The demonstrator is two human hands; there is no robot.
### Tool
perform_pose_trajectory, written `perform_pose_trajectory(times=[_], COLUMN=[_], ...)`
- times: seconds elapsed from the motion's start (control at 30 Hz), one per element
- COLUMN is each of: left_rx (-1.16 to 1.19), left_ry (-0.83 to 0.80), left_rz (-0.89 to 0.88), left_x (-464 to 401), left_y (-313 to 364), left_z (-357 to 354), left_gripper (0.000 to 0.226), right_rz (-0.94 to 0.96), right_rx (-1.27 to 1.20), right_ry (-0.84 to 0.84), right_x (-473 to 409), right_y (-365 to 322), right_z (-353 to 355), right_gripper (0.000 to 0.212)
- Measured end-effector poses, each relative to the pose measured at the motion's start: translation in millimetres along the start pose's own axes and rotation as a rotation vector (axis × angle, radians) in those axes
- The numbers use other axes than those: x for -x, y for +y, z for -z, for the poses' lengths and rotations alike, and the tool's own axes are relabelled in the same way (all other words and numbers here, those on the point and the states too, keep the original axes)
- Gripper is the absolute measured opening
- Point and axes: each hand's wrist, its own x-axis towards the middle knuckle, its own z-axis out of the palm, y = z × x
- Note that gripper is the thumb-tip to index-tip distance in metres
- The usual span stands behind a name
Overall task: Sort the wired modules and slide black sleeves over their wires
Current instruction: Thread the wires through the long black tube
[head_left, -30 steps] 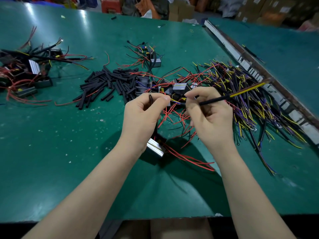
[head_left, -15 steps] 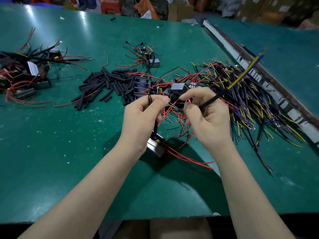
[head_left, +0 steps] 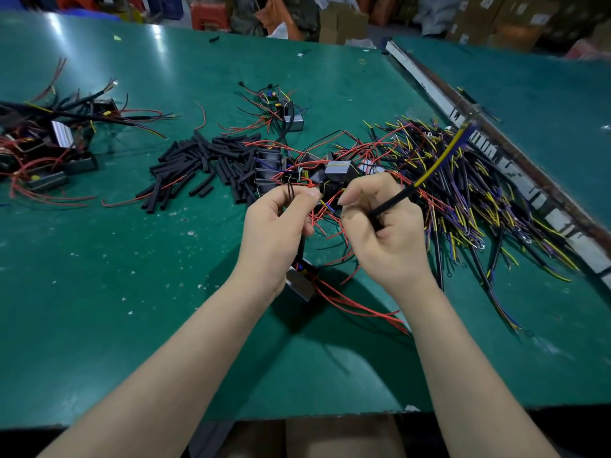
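My left hand pinches thin dark wires of a grey module that hangs below it, red leads trailing to the right. Gripped in my right hand is a black sleeve with a yellow and blue wire sticking out up and to the right. Short yellow and blue wire ends show between the two hands. A pile of loose black sleeves lies on the green table to the left. Unsorted modules sit just behind my hands.
A big tangle of yellow, purple and black wires covers the right side, against a metal rail. Another heap of modules with red wires sits at far left, and a single module lies further back. Boxes line the far edge.
My right hand has tilted the sleeved wire from nearly level to steeply upward, and its tip swung up and back. The left hand stays in place with the module hanging.
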Motion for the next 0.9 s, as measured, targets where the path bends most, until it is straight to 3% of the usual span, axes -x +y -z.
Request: perform_pose_trajectory(times=[0.13,0.27,0.47,0.6,0.77,0.9], left_rx=[-0.003,0.023,0.122,0.085,0.012,0.005], left_ry=[-0.009,-0.049,-0.103,-0.127,-0.157,-0.147], left_rz=[0.039,0.130,0.126,0.120,0.099,0.075], left_x=[-1,-4,-5,-4,-2,-2], left_y=[-1,4,12,12,11,11], left_z=[0,7,10,10,9,10], left_gripper=[0.021,0.030,0.033,0.022,0.022,0.021], right_rz=[0.020,-0.107,-0.292,-0.253,-0.225,-0.254], right_rx=[0.026,-0.036,-0.197,-0.175,-0.117,-0.095], right_ry=[-0.014,0.034,-0.010,-0.135,-0.029,-0.081], right_x=[1,-1,-7,-6,-6,-7], right_y=[0,-1,-1,-2,0,3], right_z=[-1,1,9,8,8,10], right_gripper=[0.021,0.020,0.013,0.012,0.012,0.012])
